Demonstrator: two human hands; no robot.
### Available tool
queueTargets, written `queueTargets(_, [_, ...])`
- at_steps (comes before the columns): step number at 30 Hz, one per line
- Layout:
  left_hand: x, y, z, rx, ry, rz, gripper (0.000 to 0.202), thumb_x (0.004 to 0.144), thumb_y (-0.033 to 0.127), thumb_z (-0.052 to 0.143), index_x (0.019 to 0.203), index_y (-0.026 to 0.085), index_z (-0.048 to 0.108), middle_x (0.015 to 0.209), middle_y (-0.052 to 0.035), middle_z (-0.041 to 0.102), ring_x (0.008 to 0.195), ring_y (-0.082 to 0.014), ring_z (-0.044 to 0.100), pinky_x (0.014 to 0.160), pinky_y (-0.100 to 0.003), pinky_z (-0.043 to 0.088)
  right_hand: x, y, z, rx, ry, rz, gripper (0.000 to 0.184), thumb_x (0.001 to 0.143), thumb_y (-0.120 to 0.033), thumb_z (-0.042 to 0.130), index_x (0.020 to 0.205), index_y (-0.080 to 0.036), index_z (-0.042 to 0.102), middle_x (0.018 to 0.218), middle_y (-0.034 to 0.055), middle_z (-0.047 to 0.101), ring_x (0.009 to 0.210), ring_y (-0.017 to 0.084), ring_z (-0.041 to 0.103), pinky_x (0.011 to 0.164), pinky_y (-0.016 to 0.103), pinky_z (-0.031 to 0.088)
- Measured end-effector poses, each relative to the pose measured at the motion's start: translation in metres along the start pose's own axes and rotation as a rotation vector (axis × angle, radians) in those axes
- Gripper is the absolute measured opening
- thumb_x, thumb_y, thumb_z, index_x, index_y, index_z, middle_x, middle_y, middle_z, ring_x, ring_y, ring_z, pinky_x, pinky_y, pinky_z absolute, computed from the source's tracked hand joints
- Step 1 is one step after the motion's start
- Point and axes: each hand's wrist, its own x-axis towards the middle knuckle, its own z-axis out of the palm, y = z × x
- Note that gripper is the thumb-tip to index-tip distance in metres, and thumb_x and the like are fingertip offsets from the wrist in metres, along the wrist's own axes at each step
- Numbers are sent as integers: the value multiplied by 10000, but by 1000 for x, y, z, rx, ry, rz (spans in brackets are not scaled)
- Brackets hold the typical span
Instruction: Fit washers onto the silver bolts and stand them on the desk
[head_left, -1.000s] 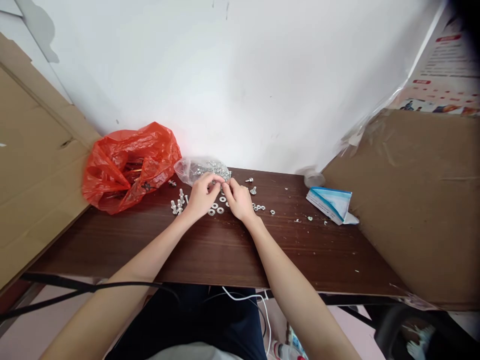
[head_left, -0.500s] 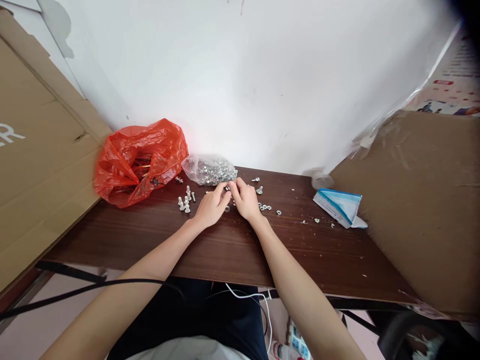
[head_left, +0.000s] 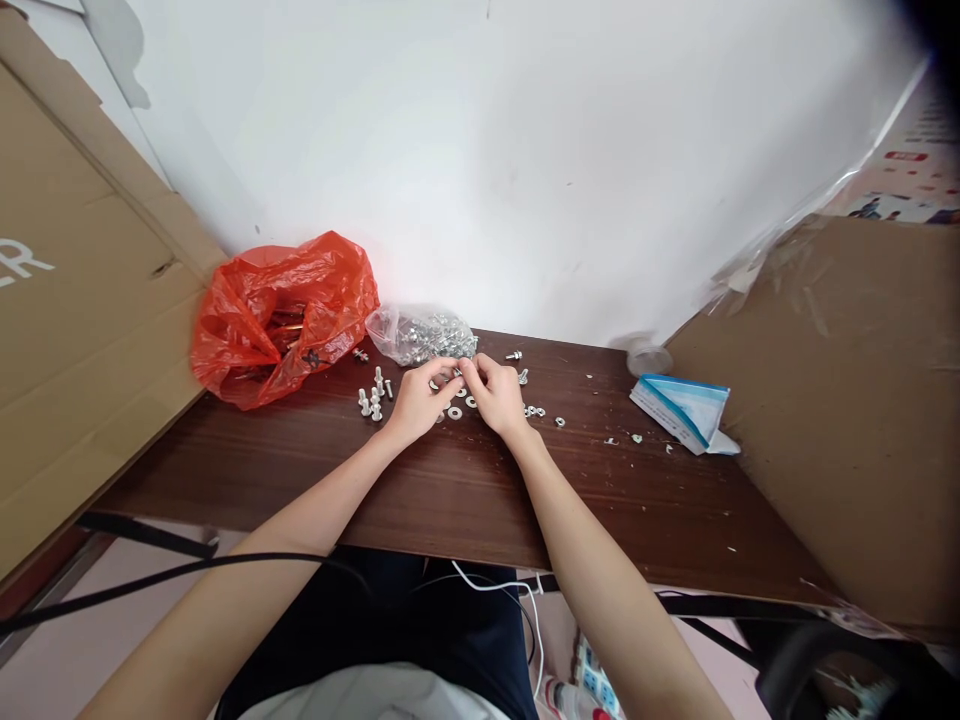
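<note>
My left hand (head_left: 420, 398) and my right hand (head_left: 496, 392) meet fingertip to fingertip over the far middle of a dark wooden table (head_left: 465, 490). Both are closed in a pinch on a small metal part that I cannot make out. Loose washers (head_left: 454, 411) lie on the table under and between the hands. A clear bag of metal fasteners (head_left: 420, 335) lies just beyond the hands against the wall. Several short bolts (head_left: 373, 395) stand to the left of my left hand.
A crumpled red plastic bag (head_left: 281, 315) sits at the back left. More small nuts and washers (head_left: 536, 411) are scattered right of my hands. A blue-and-white carton (head_left: 684, 410) lies at the right. Cardboard sheets (head_left: 71, 330) flank both sides. Cables hang below the table's front edge.
My hands stay together at the same spot, the fingers shifting slightly on the small part. The washers under them show again. The view has drifted a little.
</note>
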Motion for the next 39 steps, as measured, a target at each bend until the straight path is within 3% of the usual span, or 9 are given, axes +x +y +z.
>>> queueTargets(9, [1, 6, -2, 13, -60, 7, 243, 753, 235, 611, 982, 155, 626, 918, -27, 647, 645, -89, 542, 565, -194, 435, 1, 3, 2, 6, -3, -18, 393, 921, -488, 411, 646, -211, 461, 530, -35, 428, 511, 119, 379, 554, 236, 289])
queueTargets(17, [0, 4, -3, 116, -8, 22, 120, 783, 251, 581, 834, 148, 617, 634, 31, 554, 556, -81, 472, 543, -197, 385, 0, 4, 5, 10, -10, -49, 436, 910, -506, 436, 597, -209, 380, 504, -39, 383, 502, 108, 344, 551, 244, 260])
queueTargets(23, [-1, 3, -3, 166, 1, 70, 101, 796, 243, 575, 823, 156, 619, 621, 38, 544, 558, -83, 488, 550, -197, 386, 1, 5, 6, 14, -30, -47, 475, 920, -533, 410, 578, -208, 347, 502, -39, 371, 502, 110, 342, 550, 246, 250])
queueTargets(29, [2, -4, -3, 157, 58, 69, 150, 821, 222, 566, 917, 164, 667, 787, 0, 661, 592, -86, 505, 571, -201, 412, 0, 3, 0, 65, -51, -14, 371, 932, -541, 394, 783, -224, 515, 548, -45, 496, 525, 128, 446, 569, 233, 292])
queueTargets(32, [3, -8, -3, 186, 84, 78, 171, 819, 208, 576, 945, 167, 685, 842, -12, 677, 594, -86, 505, 582, -209, 416, 0, 0, -2, 86, -51, -6, 302, 920, -512, 434, 878, -229, 531, 531, -57, 501, 513, 133, 462, 562, 230, 298])
queueTargets(39, [2, -10, -5, 310, 57, 137, 178, 839, 205, 581, 969, 173, 699, 776, -8, 625, 594, -99, 492, 619, -235, 408, 2, 2, -1, 93, -69, -9, 266, 915, -479, 450, 828, -234, 504, 511, -64, 487, 495, 129, 448, 556, 232, 291])
